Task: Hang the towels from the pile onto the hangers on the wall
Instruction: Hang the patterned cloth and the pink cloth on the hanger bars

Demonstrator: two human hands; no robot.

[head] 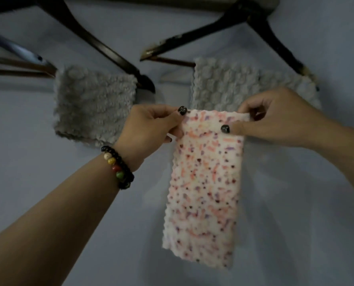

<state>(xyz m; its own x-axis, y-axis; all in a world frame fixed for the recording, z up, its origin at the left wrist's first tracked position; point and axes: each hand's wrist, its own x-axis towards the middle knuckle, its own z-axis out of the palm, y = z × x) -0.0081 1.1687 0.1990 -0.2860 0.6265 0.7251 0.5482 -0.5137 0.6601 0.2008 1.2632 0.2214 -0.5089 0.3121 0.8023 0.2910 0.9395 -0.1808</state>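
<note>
Two hands hold one towel | left hand and right hand pinch the top corners of the spotted towel | it hangs just below the right hanger | step: bringing it up | next: lift it over the bar beside the gray towel
</note>
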